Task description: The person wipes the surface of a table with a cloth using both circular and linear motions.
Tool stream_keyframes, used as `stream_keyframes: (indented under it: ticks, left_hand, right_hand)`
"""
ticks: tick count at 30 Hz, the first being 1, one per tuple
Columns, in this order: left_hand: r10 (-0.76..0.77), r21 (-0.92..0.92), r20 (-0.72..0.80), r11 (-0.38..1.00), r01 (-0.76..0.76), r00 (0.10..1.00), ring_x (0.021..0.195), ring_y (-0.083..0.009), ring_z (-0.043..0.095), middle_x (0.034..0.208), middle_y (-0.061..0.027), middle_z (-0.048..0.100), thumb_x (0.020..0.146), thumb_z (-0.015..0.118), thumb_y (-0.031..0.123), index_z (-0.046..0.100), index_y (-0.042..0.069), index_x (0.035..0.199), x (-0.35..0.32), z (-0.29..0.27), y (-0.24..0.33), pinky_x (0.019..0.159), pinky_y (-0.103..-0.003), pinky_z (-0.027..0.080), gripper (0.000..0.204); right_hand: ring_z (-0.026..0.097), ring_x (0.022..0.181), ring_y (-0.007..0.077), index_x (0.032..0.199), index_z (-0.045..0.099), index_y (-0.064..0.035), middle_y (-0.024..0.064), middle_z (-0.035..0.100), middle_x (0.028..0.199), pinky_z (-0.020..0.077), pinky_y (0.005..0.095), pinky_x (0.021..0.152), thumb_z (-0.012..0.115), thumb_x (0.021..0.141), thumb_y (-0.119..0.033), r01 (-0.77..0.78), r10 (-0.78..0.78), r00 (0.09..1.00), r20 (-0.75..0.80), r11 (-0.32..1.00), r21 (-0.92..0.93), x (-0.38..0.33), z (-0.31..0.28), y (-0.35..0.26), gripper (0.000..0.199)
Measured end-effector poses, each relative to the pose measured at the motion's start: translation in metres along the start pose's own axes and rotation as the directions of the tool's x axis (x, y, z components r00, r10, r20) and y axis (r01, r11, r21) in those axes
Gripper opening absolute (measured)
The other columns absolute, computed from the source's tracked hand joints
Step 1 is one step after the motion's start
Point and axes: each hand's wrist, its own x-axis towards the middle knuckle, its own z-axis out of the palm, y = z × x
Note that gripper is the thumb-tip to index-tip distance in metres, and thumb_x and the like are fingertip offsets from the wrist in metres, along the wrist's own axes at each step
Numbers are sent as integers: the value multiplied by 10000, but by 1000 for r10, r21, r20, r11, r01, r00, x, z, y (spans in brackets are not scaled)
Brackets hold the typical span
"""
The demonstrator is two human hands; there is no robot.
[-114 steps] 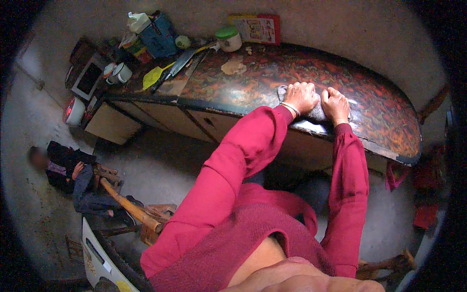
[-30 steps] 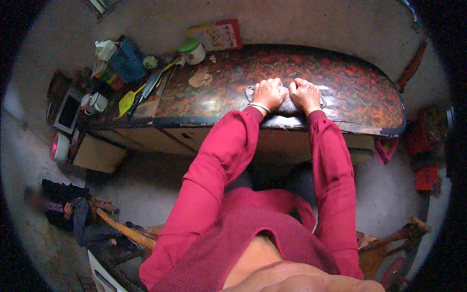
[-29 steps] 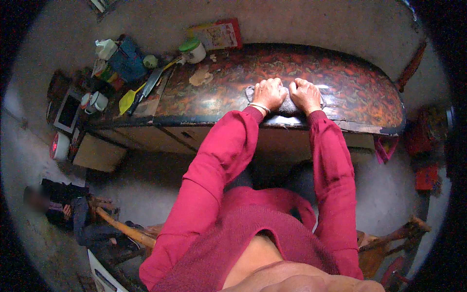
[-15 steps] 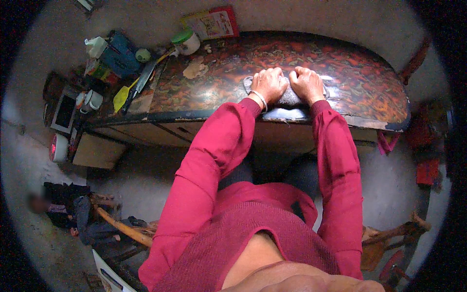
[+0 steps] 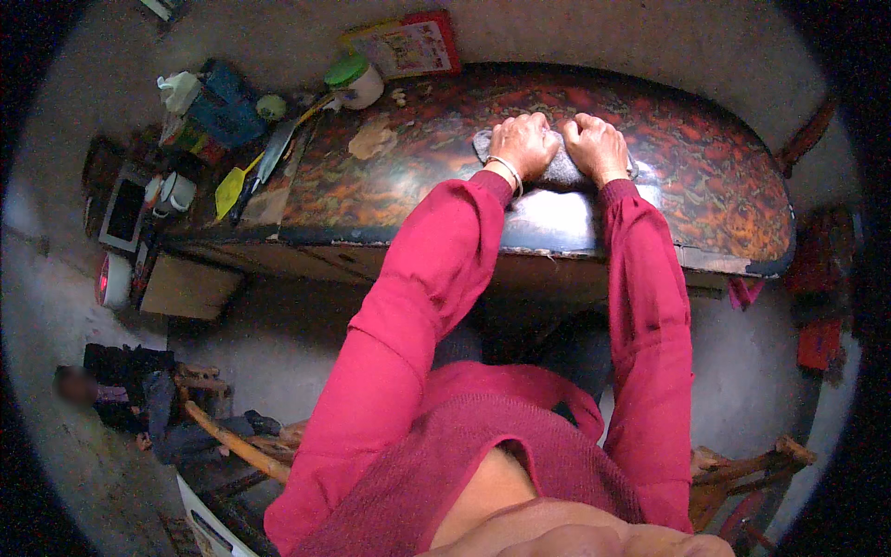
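Note:
Side by side, my left hand [image 5: 524,146] and my right hand [image 5: 595,147] press a bunched grey cloth [image 5: 561,174] onto the dark, red-patterned tabletop [image 5: 418,172]. The fingers of both hands are curled over the cloth. A bit of it sticks out left of my left hand, and a thin edge shows right of my right hand. A bracelet circles my left wrist. Just in front of the cloth, the surface has a bright shine.
At the table's left stand a green-lidded white jar [image 5: 355,84], a yellow fly swatter [image 5: 230,190], a white mug [image 5: 176,193] and a blue bag [image 5: 227,107]. A framed picture [image 5: 404,46] leans at the back. A person [image 5: 139,399] sits at far left; wooden chair parts [image 5: 756,464] show lower right.
Both hands have pushed the cloth away from the table's front edge, slightly to the right. More shiny tabletop shows in front of it. The grip looks the same.

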Motion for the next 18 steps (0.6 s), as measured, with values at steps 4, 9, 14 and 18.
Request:
stream_keyframes:
  ticks: [4,9,14,18]
  left_hand:
    - [-36,26,-8,999,36,999,832,-369,638,863,-188,664,782,504,281,646,75,832,-7,-16,15,753,-478,505,255]
    - [31,27,-69,999,-29,997,806,-355,628,829,-167,654,799,493,285,611,78,806,-29,-18,16,733,-489,486,239]
    - [69,36,-105,997,-66,992,796,-351,619,819,-153,644,807,498,292,594,84,815,-54,-24,26,722,-483,477,229]
    - [85,35,-108,996,-82,991,796,-350,606,819,-144,640,804,508,280,590,94,822,-69,-29,30,724,-478,474,205]
  right_hand:
    - [631,913,378,912,698,-111,209,662,935,484,463,832,450,816,-338,4,-3,1000,15,999,-34,-6,-3,-1,349]
    - [649,801,370,801,672,-113,188,670,844,493,477,716,459,825,-320,93,-94,995,-21,994,-57,-30,-14,-6,298]
    - [645,833,369,848,674,-124,182,672,879,488,486,760,456,835,-326,78,-78,997,-1,995,-60,-53,-22,-8,297]
    - [642,831,371,826,663,-107,183,670,873,483,488,755,465,835,-328,114,-114,993,-8,993,-22,-68,-29,-13,297]
